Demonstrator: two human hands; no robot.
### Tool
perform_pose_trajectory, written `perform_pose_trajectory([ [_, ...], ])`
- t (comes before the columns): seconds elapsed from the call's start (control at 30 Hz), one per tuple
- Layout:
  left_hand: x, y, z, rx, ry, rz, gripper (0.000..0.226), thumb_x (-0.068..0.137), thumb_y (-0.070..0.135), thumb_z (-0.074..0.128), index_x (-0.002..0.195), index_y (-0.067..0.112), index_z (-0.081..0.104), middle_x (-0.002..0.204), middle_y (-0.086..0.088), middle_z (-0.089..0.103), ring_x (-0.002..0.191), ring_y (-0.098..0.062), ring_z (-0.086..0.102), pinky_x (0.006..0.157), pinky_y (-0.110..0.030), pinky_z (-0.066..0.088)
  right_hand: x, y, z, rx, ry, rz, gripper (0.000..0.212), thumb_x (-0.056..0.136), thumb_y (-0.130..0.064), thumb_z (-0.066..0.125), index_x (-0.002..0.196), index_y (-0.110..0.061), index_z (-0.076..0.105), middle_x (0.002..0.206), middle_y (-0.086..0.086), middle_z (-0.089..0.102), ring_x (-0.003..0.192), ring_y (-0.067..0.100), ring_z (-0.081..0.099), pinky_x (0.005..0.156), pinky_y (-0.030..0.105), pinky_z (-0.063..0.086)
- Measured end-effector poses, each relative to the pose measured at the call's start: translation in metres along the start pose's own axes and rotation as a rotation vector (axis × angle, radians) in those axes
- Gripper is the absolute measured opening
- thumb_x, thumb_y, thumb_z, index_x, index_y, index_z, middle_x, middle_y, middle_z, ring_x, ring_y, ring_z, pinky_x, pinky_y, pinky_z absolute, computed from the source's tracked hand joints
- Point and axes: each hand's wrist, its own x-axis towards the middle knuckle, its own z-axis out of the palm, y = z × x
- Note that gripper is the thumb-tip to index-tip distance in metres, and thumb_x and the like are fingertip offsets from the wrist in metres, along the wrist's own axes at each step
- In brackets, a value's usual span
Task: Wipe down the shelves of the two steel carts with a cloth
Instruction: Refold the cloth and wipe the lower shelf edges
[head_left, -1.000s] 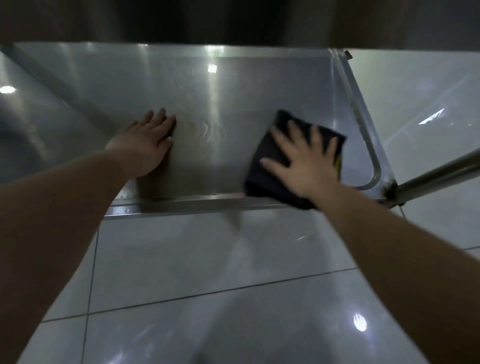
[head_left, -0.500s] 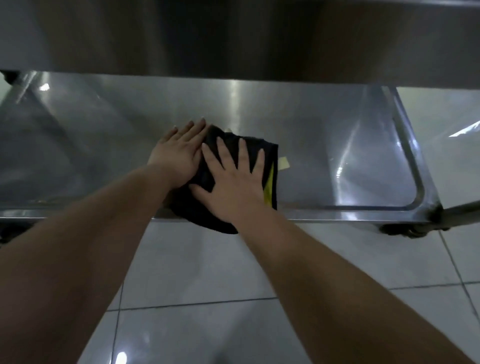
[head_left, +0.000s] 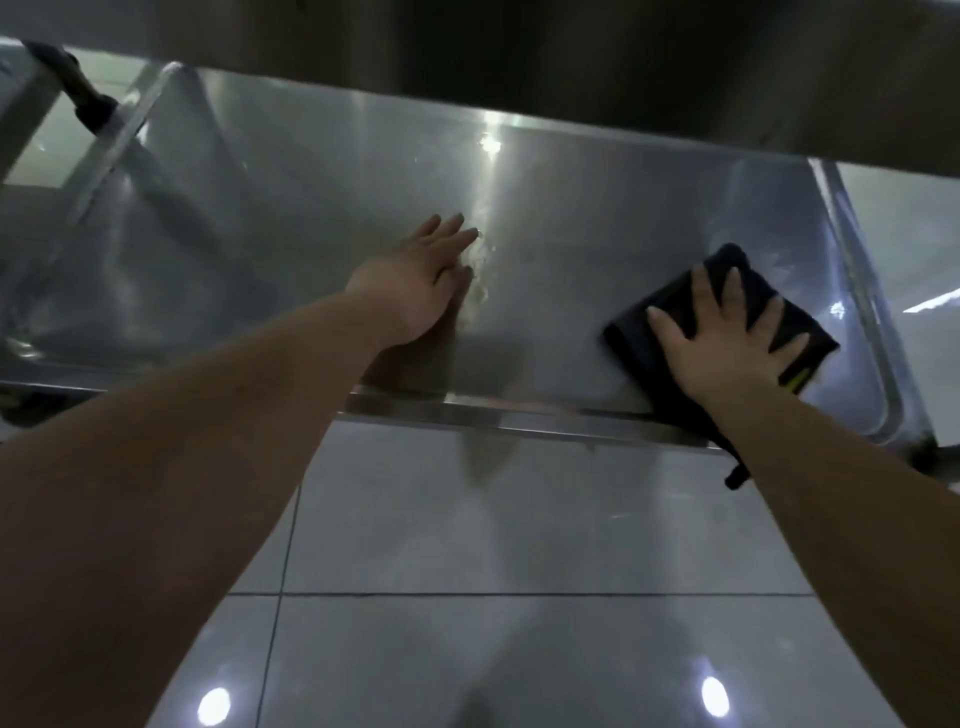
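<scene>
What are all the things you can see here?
shelf: one, shiny steel, across the middle
upper shelf: one, dark steel, along the top
cloth: one, black with a yellow edge, right part of the shelf, hanging over its front rim
smudge: one, pale, mid-shelf
floor tiles: several, pale grey, below the shelf
left hand: one, flat on the shelf beside the smudge
right hand: one, fingers spread, pressing on the cloth

You're in what looks like a commercial kitchen or service room: stainless steel cart shelf (head_left: 571, 260) at 12 o'clock, glossy pale floor tiles (head_left: 519, 519) at 6.
</scene>
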Motion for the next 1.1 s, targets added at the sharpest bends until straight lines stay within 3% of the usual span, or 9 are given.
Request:
perform_pose_trajectory([
  [0.23,-0.054,-0.046,-0.027,0.099,0.05,-0.052,0.051,0.1,0.014,0.037,0.15,0.017,0.029,0.159,-0.004,0.018,0.148,-0.023,0.008,0.118,-0.033,0.001,-0.054,-0.198,0.015,-0.061,-0.01,-0.444,0.08,0.082,-0.081,0.02,0.152,-0.044,0.003,0.163,-0.009,-0.006,0.147,0.038,-0.011,0.109,0.068,-0.011],
  [0.3,-0.061,-0.042,-0.029,0.057,0.092,-0.051,0.051,0.101,0.015,0.038,0.15,0.015,0.028,0.159,-0.006,0.02,0.148,-0.024,0.009,0.117,-0.031,0.0,-0.068,-0.222,0.015,0.054,-0.07,-0.578,0.075,0.089,-0.071,0.03,0.153,-0.042,0.004,0.163,-0.009,-0.003,0.148,0.034,-0.01,0.111,0.063,-0.014],
  [0.4,-0.052,-0.014,-0.021,0.009,0.121,0.008,0.053,0.1,0.019,0.042,0.151,0.014,0.026,0.159,-0.009,0.02,0.147,-0.026,0.011,0.118,-0.033,0.005,-0.061,-0.201,0.002,0.445,0.02,-0.554,0.06,0.098,-0.032,0.047,0.153,-0.023,0.025,0.159,0.004,0.025,0.147,0.031,0.016,0.119,0.051,0.009],
  [0.47,-0.036,0.012,-0.004,0.052,0.074,0.035,0.058,0.1,0.03,0.041,0.153,0.017,0.02,0.16,-0.007,0.015,0.148,-0.025,0.006,0.119,-0.038,0.004,-0.052,-0.166,-0.001,0.429,0.135,-0.455,0.052,0.098,-0.019,0.045,0.149,-0.014,0.035,0.155,0.009,0.034,0.143,0.032,0.025,0.115,0.049,0.024],
  [0.57,-0.012,0.049,0.033,0.282,-0.045,-0.112,0.063,0.098,0.056,0.018,0.154,0.032,0.001,0.162,-0.004,-0.005,0.146,-0.035,-0.01,0.114,-0.06,-0.008,-0.047,-0.118,0.004,0.264,0.076,-0.406,0.051,0.101,-0.02,0.038,0.151,-0.016,0.029,0.158,0.008,0.027,0.146,0.032,0.018,0.119,0.049,0.014],
  [0.63,0.003,0.068,0.051,0.384,-0.073,-0.186,0.062,0.095,0.061,0.008,0.151,0.039,-0.006,0.161,-0.005,-0.013,0.142,-0.045,-0.018,0.107,-0.069,-0.012,-0.046,-0.104,0.008,0.208,0.045,-0.421,0.052,0.103,-0.02,0.033,0.153,-0.013,0.021,0.161,0.01,0.02,0.148,0.031,0.013,0.118,0.044,0.009],
  [0.87,0.045,0.087,0.061,0.357,-0.077,0.032,0.05,0.098,0.053,0.009,0.147,0.053,0.002,0.162,0.01,-0.001,0.146,-0.036,-0.011,0.105,-0.071,-0.013,-0.041,-0.094,0.014,0.318,0.137,-0.353,0.051,0.104,-0.018,0.03,0.152,-0.006,0.022,0.157,0.013,0.029,0.145,0.024,0.025,0.119,0.037,0.017],
  [1.0,0.053,0.045,0.036,0.372,-0.05,-0.068,0.049,0.097,0.056,0.014,0.145,0.056,0.001,0.161,0.013,-0.002,0.147,-0.033,-0.01,0.102,-0.075,-0.009,-0.041,-0.094,0.017,0.149,0.112,-0.358,0.053,0.105,-0.028,0.027,0.155,-0.012,0.017,0.162,0.007,0.015,0.149,0.021,0.011,0.12,0.036,0.004],
  [1.1,0.042,-0.02,0.002,0.375,-0.003,-0.207,0.05,0.096,0.058,0.016,0.144,0.058,0.001,0.161,0.014,-0.002,0.147,-0.032,-0.007,0.103,-0.075,-0.005,-0.041,-0.095,0.02,0.084,0.116,-0.348,0.054,0.105,-0.032,0.026,0.155,-0.015,0.017,0.163,0.005,0.011,0.149,0.021,0.008,0.12,0.039,0.003],
])
